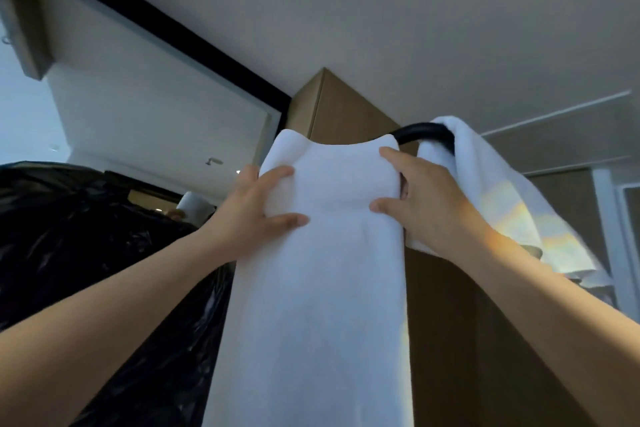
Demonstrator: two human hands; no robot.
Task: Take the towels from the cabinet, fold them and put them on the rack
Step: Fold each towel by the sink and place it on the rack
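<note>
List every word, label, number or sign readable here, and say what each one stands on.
None can be read: the towel gripped by the left hand and right hand, the second towel over the black rack, and the black bag show no print.

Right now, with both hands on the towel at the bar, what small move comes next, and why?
Probably ease the towel down until its top fold rests on the black bar, then let go. The left hand and right hand grip it at bar height, most of it hangs in front, and another towel is draped just to the right.
</note>
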